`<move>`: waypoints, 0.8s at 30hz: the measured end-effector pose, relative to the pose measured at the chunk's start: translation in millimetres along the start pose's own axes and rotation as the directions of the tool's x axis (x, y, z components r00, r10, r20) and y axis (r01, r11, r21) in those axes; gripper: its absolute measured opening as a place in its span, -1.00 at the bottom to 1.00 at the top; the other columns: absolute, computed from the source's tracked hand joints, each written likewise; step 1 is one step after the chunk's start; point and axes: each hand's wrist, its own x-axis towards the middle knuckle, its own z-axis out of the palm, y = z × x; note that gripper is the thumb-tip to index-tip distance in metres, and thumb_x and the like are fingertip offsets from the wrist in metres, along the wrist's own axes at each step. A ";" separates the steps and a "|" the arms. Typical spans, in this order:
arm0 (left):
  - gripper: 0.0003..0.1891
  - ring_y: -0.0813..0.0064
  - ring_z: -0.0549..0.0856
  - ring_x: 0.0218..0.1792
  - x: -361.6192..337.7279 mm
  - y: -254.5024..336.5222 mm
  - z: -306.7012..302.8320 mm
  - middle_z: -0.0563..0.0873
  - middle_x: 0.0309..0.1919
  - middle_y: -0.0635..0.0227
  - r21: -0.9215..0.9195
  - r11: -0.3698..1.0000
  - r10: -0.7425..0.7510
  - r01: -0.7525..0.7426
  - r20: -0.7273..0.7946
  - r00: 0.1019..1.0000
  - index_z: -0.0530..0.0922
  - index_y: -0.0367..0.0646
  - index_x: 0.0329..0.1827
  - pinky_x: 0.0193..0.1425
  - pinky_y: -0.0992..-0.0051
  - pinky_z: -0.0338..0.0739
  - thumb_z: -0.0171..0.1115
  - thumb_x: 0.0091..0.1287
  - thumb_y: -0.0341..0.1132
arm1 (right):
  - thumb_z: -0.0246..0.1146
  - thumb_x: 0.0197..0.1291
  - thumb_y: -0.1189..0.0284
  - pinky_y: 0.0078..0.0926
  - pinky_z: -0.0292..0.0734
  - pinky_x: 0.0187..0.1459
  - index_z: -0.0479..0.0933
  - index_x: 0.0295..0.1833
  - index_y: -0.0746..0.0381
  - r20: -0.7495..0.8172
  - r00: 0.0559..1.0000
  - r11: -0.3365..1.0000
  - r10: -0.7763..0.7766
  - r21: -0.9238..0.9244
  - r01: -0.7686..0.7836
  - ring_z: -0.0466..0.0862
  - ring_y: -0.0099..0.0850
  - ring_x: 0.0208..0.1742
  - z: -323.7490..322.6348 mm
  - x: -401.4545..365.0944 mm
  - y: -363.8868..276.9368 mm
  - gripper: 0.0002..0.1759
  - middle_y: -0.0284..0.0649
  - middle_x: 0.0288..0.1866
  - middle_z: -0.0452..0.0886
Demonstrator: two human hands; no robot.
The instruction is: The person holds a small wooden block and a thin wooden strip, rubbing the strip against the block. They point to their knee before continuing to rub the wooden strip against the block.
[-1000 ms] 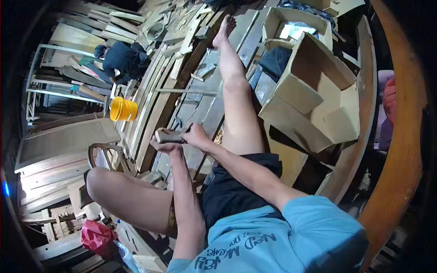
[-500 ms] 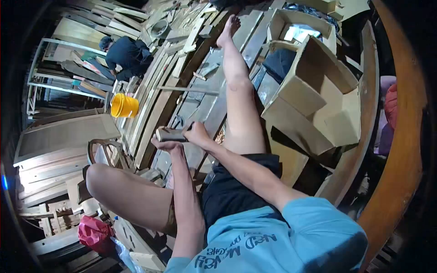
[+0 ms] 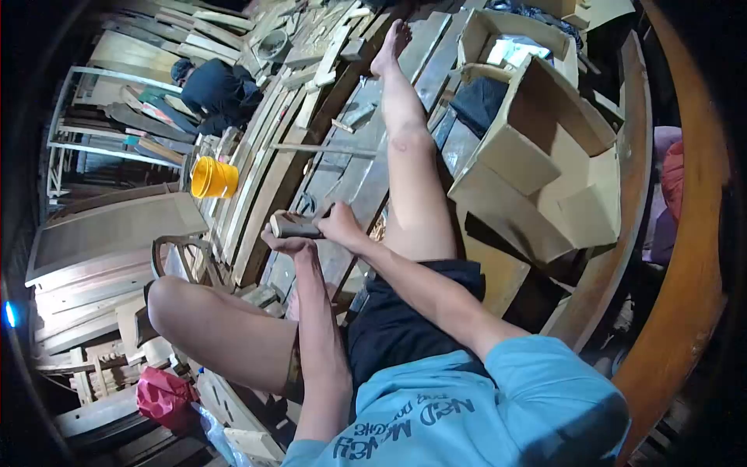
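A short, dark-sided wooden piece [image 3: 299, 226] with a pale rounded end lies across my left hand [image 3: 289, 243], whose fingers curl around it from below. My right hand [image 3: 341, 225] is closed at the piece's other end, knuckles up, and I cannot tell what is inside its fist. Both hands are in front of my bent left leg, over a plank bench [image 3: 334, 261]. Just beyond them on the planks is a small, dark, looped object [image 3: 308, 204].
Cardboard boxes [image 3: 537, 167] stand right of my outstretched leg. A yellow bucket [image 3: 214, 178] sits beside long timber boards [image 3: 261, 183] at left. Farther back, another person [image 3: 218, 95] crouches among wood scraps. A red plastic bag [image 3: 165, 397] lies at lower left.
The wooden piece has turned slightly, showing more of its pale end. My right hand has shifted a little up and right along it. The crouching person has bent lower.
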 end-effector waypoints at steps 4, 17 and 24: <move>-0.56 0.38 0.50 -0.52 -9.9 4.7 4.3 0.51 -0.58 0.28 0.074 0.997 0.016 -0.016 0.010 1.000 0.47 -0.20 -0.46 -0.41 0.45 0.42 -0.20 0.08 0.01 | 0.21 -0.20 0.45 -0.44 0.48 -0.41 0.56 -0.44 0.33 -0.033 0.999 1.000 0.006 0.024 -0.006 0.62 -0.35 -0.50 4.0 -7.2 10.8 -0.82 -0.08 -0.57 0.58; -0.55 0.34 0.49 -0.61 -2.1 1.2 5.3 0.50 -0.66 0.26 0.017 1.000 -0.022 0.021 0.038 0.999 0.46 -0.19 -0.49 -0.50 0.44 0.41 -0.22 0.08 0.03 | 0.23 -0.23 0.43 -0.37 0.44 -0.50 0.52 -0.55 0.39 -0.006 0.997 0.984 -0.080 0.157 0.080 0.59 -0.33 -0.59 6.0 -1.5 6.7 -0.80 -0.06 -0.67 0.53; -0.53 0.38 0.49 -0.60 -5.2 4.5 8.7 0.50 -0.65 0.29 0.136 0.988 0.064 -0.074 0.079 0.995 0.47 -0.19 -0.47 -0.46 0.46 0.41 -0.19 0.06 0.07 | 0.24 -0.25 0.38 -0.20 0.48 -0.31 0.44 -0.51 0.48 0.035 0.998 0.997 0.051 0.048 -0.053 0.59 0.02 -0.31 -3.8 -2.6 -3.7 -0.68 0.19 -0.46 0.55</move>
